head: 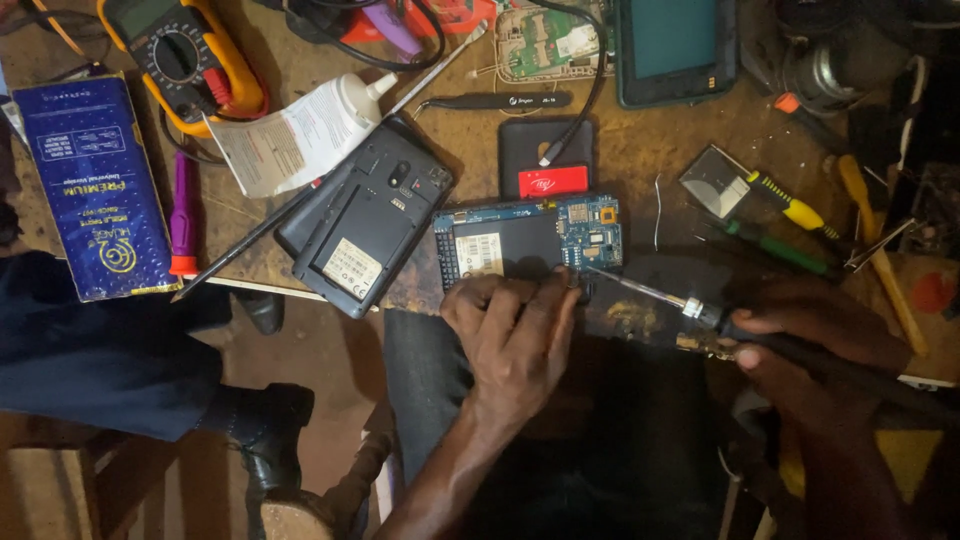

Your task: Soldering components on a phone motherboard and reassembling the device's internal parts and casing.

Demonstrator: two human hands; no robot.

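Both hands (515,335) (800,335) work above a cluttered, scuffed wooden bench (640,150)

2 hands (515,335), 1 multimeter (185,55), 1 blue box (95,185), 1 glue tube (300,135).

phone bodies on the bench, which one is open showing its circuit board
The blue-boarded phone at the bench edge under the left hand, where the soldering iron points. The dark phone left of it shows only a black casing.
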